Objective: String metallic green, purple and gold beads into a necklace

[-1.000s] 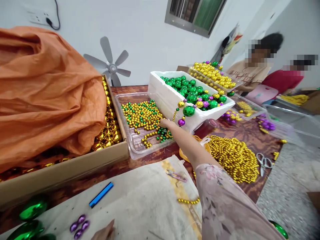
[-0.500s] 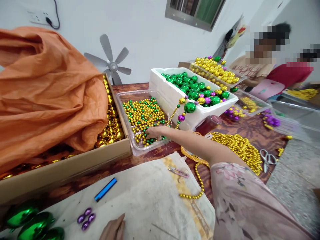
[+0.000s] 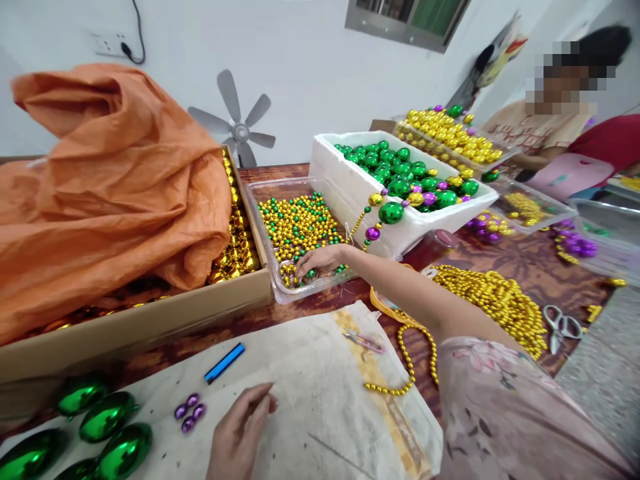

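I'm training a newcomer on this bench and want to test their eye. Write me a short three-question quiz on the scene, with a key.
1. True or false: the right hand is at the clear tray with the small gold and green beads.

2. Which tool lies beside the heap of gold bead strands?
A) a hammer
B) a pair of scissors
C) a ruler

3. How many purple beads lie on the pale sheet, near the left hand?

Key: 1. True. 2. B. 3. Four.
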A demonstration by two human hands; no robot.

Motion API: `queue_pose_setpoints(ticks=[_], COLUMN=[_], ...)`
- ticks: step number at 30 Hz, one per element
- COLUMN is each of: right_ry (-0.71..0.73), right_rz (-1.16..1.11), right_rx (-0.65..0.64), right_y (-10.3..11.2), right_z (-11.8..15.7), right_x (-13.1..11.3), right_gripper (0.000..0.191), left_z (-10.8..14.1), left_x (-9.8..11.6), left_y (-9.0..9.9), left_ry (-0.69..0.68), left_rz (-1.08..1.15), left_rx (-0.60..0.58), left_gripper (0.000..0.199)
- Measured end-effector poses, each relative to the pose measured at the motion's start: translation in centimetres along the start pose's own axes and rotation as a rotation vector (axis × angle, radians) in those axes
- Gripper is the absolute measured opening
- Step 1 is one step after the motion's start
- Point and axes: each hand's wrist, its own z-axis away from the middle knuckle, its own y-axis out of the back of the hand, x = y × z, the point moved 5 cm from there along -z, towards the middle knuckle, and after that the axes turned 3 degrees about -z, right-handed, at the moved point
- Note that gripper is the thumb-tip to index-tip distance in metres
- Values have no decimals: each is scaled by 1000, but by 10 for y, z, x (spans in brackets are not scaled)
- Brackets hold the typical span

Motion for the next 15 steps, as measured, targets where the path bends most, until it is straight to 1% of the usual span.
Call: queue_pose_setpoints(ticks=[2,4,6,7,9,11,13,15], right_ry=[7,15,31,37,47,39,34,59], right_rz=[-65,-136,-236,-281,-326,-293,-247,-194], right_rx=[-6,-17,-63,-96,-145,-160,-170,-203], right_y=[7,12,13,12,5,-8,-24,-45], right_z=[13,28,44,53,67,79,87,92], right_x=[-6,-15,-28,-36,-50,-62,-71,-77], right_gripper=[20,23,22,20,18,17,17,18], left_z=[-16,-33,-49,-56,-65,-69,-69,-69], left_x=[10,25,42,50,67,82,94,100], left_y=[-14,-33,-52,-62,-79,-93,-102,-107], left_ry=[125,208,285,326,387,408,412,416], left_rz=[265,582,848,941,1063,1136,1197,1259], left_rx=[-76,-193,-287,-321,-370,-403,-428,-420], left_gripper=[43,48,47,45,44,45,46,46])
